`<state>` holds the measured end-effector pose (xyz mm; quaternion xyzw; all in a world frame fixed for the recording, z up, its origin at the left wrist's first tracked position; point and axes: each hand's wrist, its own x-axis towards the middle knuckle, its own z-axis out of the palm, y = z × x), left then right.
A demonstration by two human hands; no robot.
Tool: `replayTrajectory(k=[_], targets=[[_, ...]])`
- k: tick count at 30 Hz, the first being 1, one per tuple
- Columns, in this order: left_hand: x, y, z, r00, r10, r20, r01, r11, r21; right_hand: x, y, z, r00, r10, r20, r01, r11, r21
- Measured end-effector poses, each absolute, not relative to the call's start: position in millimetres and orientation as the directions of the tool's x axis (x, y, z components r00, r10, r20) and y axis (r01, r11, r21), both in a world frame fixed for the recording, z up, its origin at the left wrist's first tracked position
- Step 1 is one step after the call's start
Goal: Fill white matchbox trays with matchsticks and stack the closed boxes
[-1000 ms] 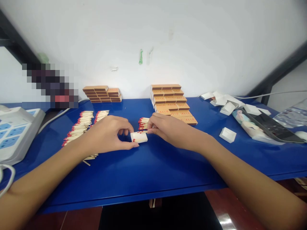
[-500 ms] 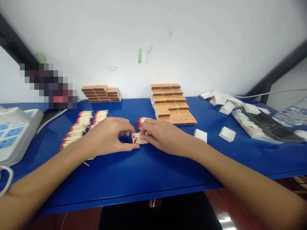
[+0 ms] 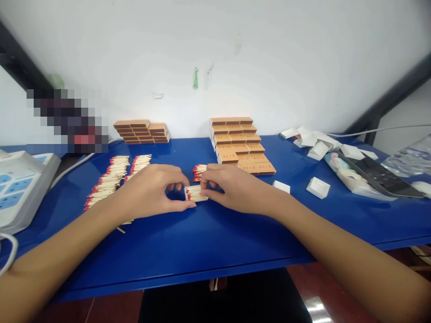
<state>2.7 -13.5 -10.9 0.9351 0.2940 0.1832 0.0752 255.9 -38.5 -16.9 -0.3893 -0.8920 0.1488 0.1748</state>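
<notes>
A small white matchbox tray (image 3: 187, 194) filled with red-headed matches (image 3: 193, 194) lies on the blue table between my hands. My left hand (image 3: 161, 186) curves round its left end, thumb on the near side and fingers at the far side. Over the right end, the thumb and fingers of my right hand (image 3: 218, 184) are pinched together at the matches' pale ends. A small pile of matches (image 3: 199, 172) sits just behind, partly covered by my right hand. Two long rows of matches (image 3: 105, 181) lie left of my left hand and are partly hidden by it.
Closed matchboxes are stacked at the back in a small block (image 3: 141, 132) and a stepped stack (image 3: 235, 139). White empty trays (image 3: 318, 187) lie on the right, near a phone (image 3: 380, 175) and a plastic packet (image 3: 353, 181). A power strip (image 3: 28, 186) stands at the left edge.
My right hand has shifted slightly right and uncovered more of the tray. The matches in the tray now lie more evenly. My left hand has hardly moved.
</notes>
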Motion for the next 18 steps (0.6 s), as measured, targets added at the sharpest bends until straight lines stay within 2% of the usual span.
replayTrajectory(k=[5,9,13,18], targets=[[2.8,-13.0,-10.3,0.759,0.578,0.301,0.523,-0.816,0.247,250.2,-40.7,-17.4,-0.647,0.743,0.169,0.639,0.65,-0.411],[2.9,-12.6,-9.1,0.754,0.589,0.29,0.535,-0.807,0.247,255.2,-37.2,-16.0,-0.62,0.751,0.226,0.643,0.652,-0.402],[3.2,-12.4,-8.2,0.751,0.59,0.297,0.533,-0.807,0.255,263.8,-29.6,-15.9,-0.512,0.815,0.271,0.773,0.575,-0.269],[2.9,-13.7,-7.7,0.746,0.601,0.286,0.536,-0.797,0.278,265.4,-24.0,-21.2,-0.514,0.842,0.162,0.824,0.538,-0.179]])
